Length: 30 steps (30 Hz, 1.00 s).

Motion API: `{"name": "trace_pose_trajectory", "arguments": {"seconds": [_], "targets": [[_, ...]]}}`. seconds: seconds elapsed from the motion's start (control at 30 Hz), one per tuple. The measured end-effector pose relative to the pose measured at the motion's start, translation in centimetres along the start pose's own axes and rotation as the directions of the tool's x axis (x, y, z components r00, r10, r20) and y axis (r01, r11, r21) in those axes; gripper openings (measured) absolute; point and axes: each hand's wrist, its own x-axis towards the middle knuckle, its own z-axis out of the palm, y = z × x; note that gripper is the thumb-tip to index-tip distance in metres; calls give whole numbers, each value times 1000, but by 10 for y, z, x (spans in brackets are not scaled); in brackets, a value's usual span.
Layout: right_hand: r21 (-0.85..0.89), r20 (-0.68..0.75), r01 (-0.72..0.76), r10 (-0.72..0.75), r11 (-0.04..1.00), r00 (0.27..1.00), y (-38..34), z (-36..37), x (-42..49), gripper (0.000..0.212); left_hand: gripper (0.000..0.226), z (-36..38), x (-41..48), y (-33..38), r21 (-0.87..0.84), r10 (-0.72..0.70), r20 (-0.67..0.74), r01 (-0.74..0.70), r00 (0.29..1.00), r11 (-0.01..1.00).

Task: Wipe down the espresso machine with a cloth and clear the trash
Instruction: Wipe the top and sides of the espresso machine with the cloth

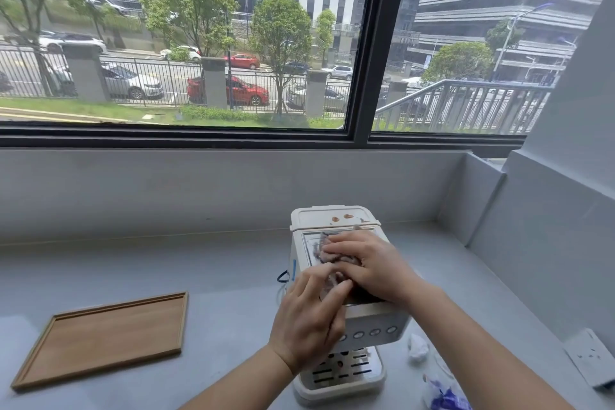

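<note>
A small cream espresso machine [376, 319] stands on the grey counter, its front with round buttons facing me. A greyish cloth [324, 245] lies crumpled on the machine's top. My right hand [369, 263] presses flat on the cloth. My left hand [309, 313] rests on the top's near left edge, its fingers touching the cloth's near end. To the right of the machine lie a crumpled white tissue [417, 348] and a white-and-purple wrapper [446, 396].
A flat wooden tray [103, 336] lies on the counter [199, 260] to the left. A white socket box [590, 359] sits at the right edge. A dark cable loop [283, 276] hangs at the machine's left side. A wall and a window rise behind.
</note>
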Motion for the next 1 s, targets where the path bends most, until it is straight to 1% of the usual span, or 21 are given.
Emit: {"name": "trace_pose_trajectory", "arguments": {"seconds": [0.07, 0.13, 0.2, 0.23, 0.33, 0.4, 0.47, 0.57, 0.6, 0.63, 0.7, 0.73, 0.77, 0.8, 0.87, 0.9, 0.93, 1.0], "targets": [[30, 56, 24, -26, 999, 998, 2, -4, 2, 30, 34, 0, 1, 1, -7, 9, 12, -9, 1000, 1000], [-11, 23, -28, 28, 1000, 999, 8, -11, 9, 26, 38, -1, 1, 4, -23, 11, 15, -11, 1000, 1000], [-57, -17, -77, 76, 995, 997, -2, -10, 20, 25, 42, -1, 1, 2, -23, 14, 5, -13, 1000, 1000], [-30, -9, -61, 61, 998, 998, -10, -6, 24, 25, 46, 0, 1, 1, -22, 14, 0, -14, 1000, 1000], [120, 84, 20, -31, 993, 996, -27, 7, 12, 32, 54, -1, -6, -3, -19, 52, 2, -52, 999, 998], [133, 109, 24, -39, 991, 993, -18, -2, -6, 35, 55, -1, -12, -4, 13, 96, 38, -97, 995, 995], [84, 79, -2, -5, 996, 997, -2, -15, -14, 32, 54, -3, -14, -5, 46, 108, 72, -111, 992, 993], [-52, -71, -163, 159, 985, 985, 1, -14, -9, 29, 54, -6, -15, -7, 86, 85, 96, -93, 992, 992], [-90, -106, -189, 179, 978, 978, -4, -8, -7, 30, 54, -6, -16, -7, 87, 76, 97, -85, 992, 993], [-105, -105, -170, 159, 980, 982, -9, -3, -7, 31, 54, -7, -16, -7, 85, 70, 96, -78, 993, 993], [-57, -13, -87, 86, 995, 996, -11, -2, -14, 37, 52, -6, -17, -6, 76, 67, 93, -75, 993, 994], [-27, 44, -66, 67, 997, 997, -8, -7, -19, 40, 52, -6, -16, -6, 74, 68, 93, -75, 993, 994], [-36, 80, -70, 72, 997, 994, -4, -13, -20, 42, 52, -7, -15, -5, 77, 64, 91, -72, 994, 994], [-97, 80, -93, 101, 991, 992, 0, -17, -18, 45, 51, -8, -14, -5, 78, 58, 89, -65, 994, 995], [-243, 14, -205, 214, 948, 977, -5, -17, -12, 50, 54, -10, -12, -2, 61, 31, 86, -36, 996, 998], [-244, -6, -244, 251, 938, 968, -13, -12, -8, 51, 58, -11, -12, -1, 35, 6, 87, -10, 996, 999], [-195, -1, -245, 249, 950, 968, -21, -6, -4, 55, 63, -13, -12, 0, -9, -27, 91, 28, 995, 1000], [-22, 24, -200, 200, 980, 979, -33, 1, -6, 67, 74, -20, -10, 2, -149, -108, 102, 123, 989, 981]]}}
